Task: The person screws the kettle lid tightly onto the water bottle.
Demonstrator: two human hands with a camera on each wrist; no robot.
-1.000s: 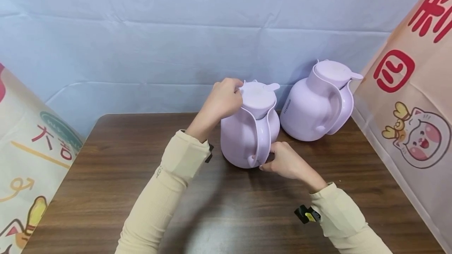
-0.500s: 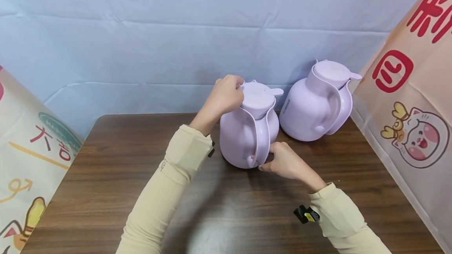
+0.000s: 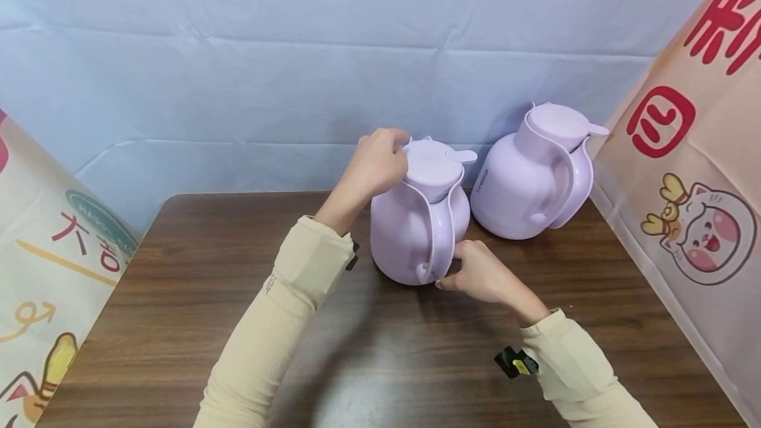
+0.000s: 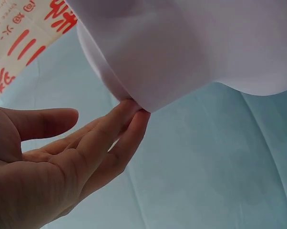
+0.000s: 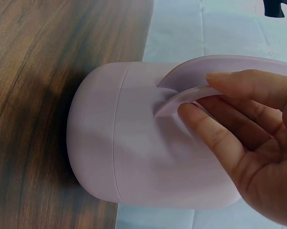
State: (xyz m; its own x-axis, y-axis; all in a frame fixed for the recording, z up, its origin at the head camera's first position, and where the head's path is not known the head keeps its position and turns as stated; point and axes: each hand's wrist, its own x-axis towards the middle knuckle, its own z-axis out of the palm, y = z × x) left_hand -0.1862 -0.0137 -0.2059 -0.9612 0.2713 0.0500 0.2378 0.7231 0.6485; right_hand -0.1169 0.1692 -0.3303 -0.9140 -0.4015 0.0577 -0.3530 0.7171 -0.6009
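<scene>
A pale purple thermos jug (image 3: 395, 236) stands upright on the wooden table, its handle toward me. On top sits a round lid (image 3: 429, 162) with a tab at its right. My left hand (image 3: 377, 160) is at the upper left of the jug. In the left wrist view its fairly straight fingertips touch the jug's upper rim (image 4: 112, 78), the thumb held apart. Low at the handle (image 3: 441, 236), my right hand (image 3: 483, 273) pinches its lower end between thumb and fingers, as the right wrist view shows. The far side of the jug is hidden.
A second pale purple thermos jug (image 3: 511, 183) stands close behind on the right, lid on. The dark wooden table (image 3: 238, 269) ends at a light blue cloth (image 3: 267, 98). Printed hangings (image 3: 701, 150) flank both sides.
The lid's tab has swung slightly right and toward me since the first frame. My left hand has shifted a little; the right hand and both jugs stay nearly in place.
</scene>
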